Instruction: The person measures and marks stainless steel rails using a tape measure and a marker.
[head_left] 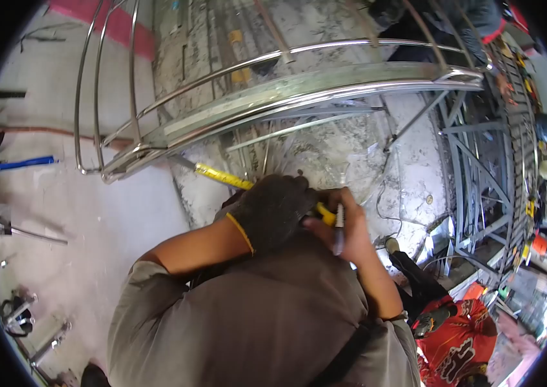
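Note:
My left hand [274,209], in a dark glove with a yellow cuff, is closed over the tape measure in front of my chest. The tape's yellow blade [222,176] comes out past the glove and slants up left toward the metal frame. My bare right hand [352,226] is closed beside it, fingers around the yellow-and-black tape measure case [326,214]. A white and dark pen or marker [339,227] stands upright among the right fingers. Most of the case is hidden by both hands.
A shiny tubular metal frame [273,97] spans the space ahead. Grey steel trusswork [480,168] stands right. A cable [383,200] lies on the stained floor. A person in a red shirt [457,342] is at lower right, another person [473,19] at upper right. A blue tool [25,163] lies left.

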The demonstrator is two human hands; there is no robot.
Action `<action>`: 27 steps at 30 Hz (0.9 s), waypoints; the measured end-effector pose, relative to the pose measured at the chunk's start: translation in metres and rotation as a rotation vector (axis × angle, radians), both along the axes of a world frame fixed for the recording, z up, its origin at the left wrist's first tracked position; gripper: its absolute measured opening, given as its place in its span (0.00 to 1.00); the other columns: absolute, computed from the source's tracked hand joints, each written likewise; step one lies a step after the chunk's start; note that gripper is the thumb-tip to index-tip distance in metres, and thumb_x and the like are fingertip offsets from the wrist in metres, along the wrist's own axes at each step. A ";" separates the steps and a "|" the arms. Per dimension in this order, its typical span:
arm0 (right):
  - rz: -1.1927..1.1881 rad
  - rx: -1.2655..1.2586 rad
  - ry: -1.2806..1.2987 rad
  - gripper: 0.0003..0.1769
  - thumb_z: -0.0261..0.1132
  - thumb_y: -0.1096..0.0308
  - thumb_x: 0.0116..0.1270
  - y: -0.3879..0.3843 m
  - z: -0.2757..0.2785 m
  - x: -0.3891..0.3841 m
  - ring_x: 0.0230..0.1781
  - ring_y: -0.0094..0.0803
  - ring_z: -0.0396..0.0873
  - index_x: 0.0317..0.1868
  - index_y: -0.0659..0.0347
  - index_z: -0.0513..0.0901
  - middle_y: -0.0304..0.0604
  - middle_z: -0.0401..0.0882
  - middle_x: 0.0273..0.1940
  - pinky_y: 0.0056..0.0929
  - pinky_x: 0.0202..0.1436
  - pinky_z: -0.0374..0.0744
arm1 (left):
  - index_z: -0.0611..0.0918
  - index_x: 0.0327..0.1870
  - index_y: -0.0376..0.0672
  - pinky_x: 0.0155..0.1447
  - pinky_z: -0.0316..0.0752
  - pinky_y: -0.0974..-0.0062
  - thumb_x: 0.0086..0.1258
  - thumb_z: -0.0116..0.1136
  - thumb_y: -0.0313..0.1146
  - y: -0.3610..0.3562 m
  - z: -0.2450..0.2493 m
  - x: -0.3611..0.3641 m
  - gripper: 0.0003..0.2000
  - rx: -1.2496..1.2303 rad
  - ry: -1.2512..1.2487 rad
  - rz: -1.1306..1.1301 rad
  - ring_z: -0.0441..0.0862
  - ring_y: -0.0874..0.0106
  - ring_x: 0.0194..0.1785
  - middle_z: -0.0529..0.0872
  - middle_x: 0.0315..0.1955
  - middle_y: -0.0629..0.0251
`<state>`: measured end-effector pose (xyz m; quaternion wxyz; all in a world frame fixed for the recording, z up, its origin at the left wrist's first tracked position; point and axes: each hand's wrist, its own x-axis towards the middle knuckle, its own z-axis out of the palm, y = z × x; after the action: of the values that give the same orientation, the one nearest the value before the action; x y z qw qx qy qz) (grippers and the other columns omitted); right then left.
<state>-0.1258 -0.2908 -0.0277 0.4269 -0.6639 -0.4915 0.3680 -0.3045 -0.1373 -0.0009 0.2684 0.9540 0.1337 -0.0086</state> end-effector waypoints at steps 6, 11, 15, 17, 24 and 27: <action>-0.072 -0.141 -0.149 0.16 0.75 0.77 0.72 0.012 -0.009 0.060 0.43 0.43 0.88 0.47 0.61 0.72 0.56 0.90 0.45 0.39 0.52 0.85 | 0.89 0.49 0.49 0.61 0.83 0.53 0.75 0.69 0.42 0.051 -0.033 -0.009 0.10 0.022 -0.076 0.179 0.87 0.54 0.51 0.87 0.47 0.57; -0.023 -0.127 -0.459 0.13 0.69 0.80 0.73 0.054 -0.006 0.127 0.35 0.38 0.80 0.44 0.64 0.70 0.52 0.86 0.37 0.37 0.45 0.81 | 0.89 0.40 0.50 0.55 0.80 0.54 0.73 0.71 0.41 0.121 -0.063 -0.030 0.07 0.099 -0.200 0.329 0.85 0.58 0.50 0.86 0.41 0.63; -0.087 -0.192 -0.616 0.22 0.80 0.72 0.75 0.119 -0.012 0.153 0.34 0.32 0.75 0.41 0.62 0.70 0.47 0.84 0.34 0.32 0.43 0.79 | 0.89 0.40 0.52 0.53 0.78 0.55 0.70 0.73 0.41 0.163 -0.109 -0.049 0.06 0.147 -0.206 0.411 0.85 0.60 0.51 0.86 0.39 0.65; -0.069 -0.198 -0.620 0.23 0.82 0.68 0.75 0.158 -0.014 0.155 0.35 0.31 0.73 0.41 0.62 0.70 0.44 0.82 0.35 0.30 0.44 0.78 | 0.89 0.40 0.53 0.55 0.78 0.55 0.70 0.72 0.41 0.179 -0.126 -0.060 0.06 0.128 -0.140 0.470 0.85 0.60 0.52 0.86 0.39 0.65; 0.071 -0.295 -0.661 0.21 0.82 0.66 0.74 0.254 -0.048 0.181 0.38 0.28 0.76 0.45 0.61 0.75 0.41 0.85 0.39 0.28 0.48 0.79 | 0.90 0.40 0.51 0.59 0.79 0.55 0.71 0.67 0.41 0.217 -0.162 -0.104 0.07 0.058 -0.282 0.631 0.84 0.60 0.53 0.86 0.40 0.65; 0.111 -0.370 -0.694 0.21 0.82 0.64 0.75 0.276 -0.057 0.185 0.38 0.28 0.78 0.46 0.60 0.75 0.42 0.86 0.41 0.30 0.47 0.81 | 0.90 0.38 0.50 0.60 0.79 0.56 0.69 0.66 0.40 0.220 -0.159 -0.114 0.07 0.076 -0.331 0.612 0.84 0.60 0.54 0.86 0.39 0.63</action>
<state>0.0590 -0.0146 -0.0847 0.0881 -0.7869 -0.5672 0.2265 -0.4184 0.0831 -0.1600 0.2409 0.8675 0.3683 0.2321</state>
